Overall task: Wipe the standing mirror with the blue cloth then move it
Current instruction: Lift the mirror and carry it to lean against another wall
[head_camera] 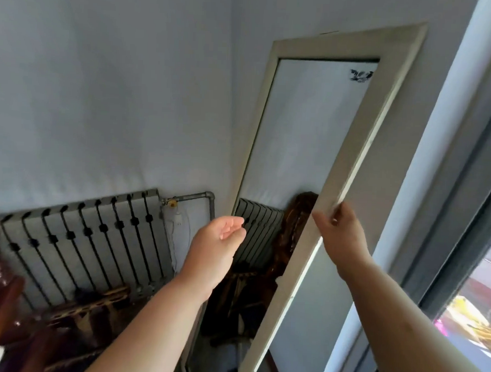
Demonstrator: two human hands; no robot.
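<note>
Standing mirror (306, 149): tall, pale cream frame, leaning tilted in the corner between the grey-blue wall (102, 78) and the window frame (449, 173). Top edge sits close to the wall; the lower end runs out of view at the bottom. A small dark mark (361, 75) shows near the upper right of the glass. The glass reflects the wall, the radiator and dark wooden furniture.

Right hand (341, 233): grip closed on the mirror's right frame edge about midway down, thumb on the front face, fingers wrapped behind the edge.

Left hand (218, 241): held in the air just beside the mirror's left frame edge, fingers loosely curled, palm turned toward the mirror, nothing in the grip. Whether it touches the frame cannot be told.

Radiator (88, 234): grey, ribbed, mounted low on the wall to the left of the mirror, with a pipe (198, 197) and valve at its right end.

Wooden furniture (89, 314): dark brown carved pieces, below the radiator and at the far left.

Window (477, 297): right side, bright outdoor colours beyond the pane.
</note>
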